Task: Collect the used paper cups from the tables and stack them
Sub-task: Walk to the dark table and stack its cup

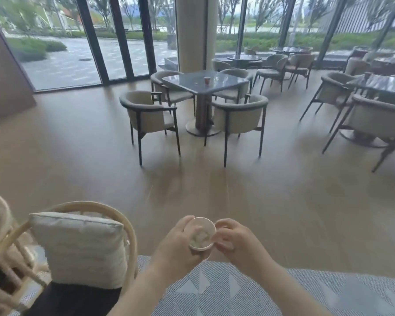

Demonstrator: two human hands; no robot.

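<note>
I look down into a white paper cup (200, 234) held upright in front of me, with crumpled paper inside it. My left hand (177, 245) grips the cup from its left side. My right hand (232, 239) pinches the cup's right rim with curled fingers. Far ahead, a red paper cup (207, 80) stands alone on a dark square table (226, 84). Another brownish cup (368, 75) stands on the dark table (385, 84) at the right.
Several beige armchairs (146, 117) ring the dark tables. A rattan chair with a white cushion (82, 247) stands close at my left. A patterned grey rug (237, 290) lies under me, wooden floor (100, 174) beyond. A round pillar (192, 33) and glass walls stand behind.
</note>
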